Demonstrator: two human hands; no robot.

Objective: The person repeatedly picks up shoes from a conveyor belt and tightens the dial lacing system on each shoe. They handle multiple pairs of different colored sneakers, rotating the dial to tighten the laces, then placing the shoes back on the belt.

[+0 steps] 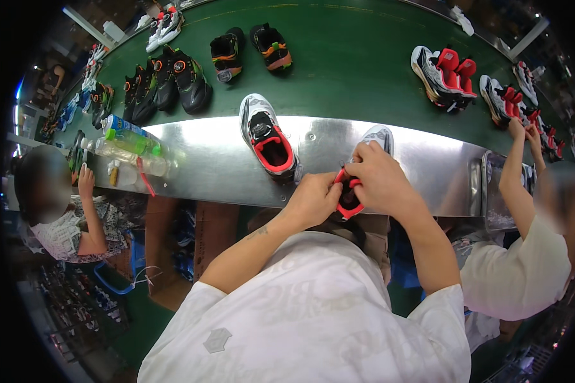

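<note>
The left hand [313, 199] and right hand [380, 179] are both closing around a grey and red sneaker [350, 195] at the shiny counter [204, 159] edge. Its twin sneaker [267, 135] is sitting just beside it.

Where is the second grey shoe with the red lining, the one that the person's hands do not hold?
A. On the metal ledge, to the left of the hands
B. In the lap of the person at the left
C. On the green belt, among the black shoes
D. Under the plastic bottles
A: the free shoe lies on the metal ledge, left of the left hand and right hand, which hold its mate.
</note>
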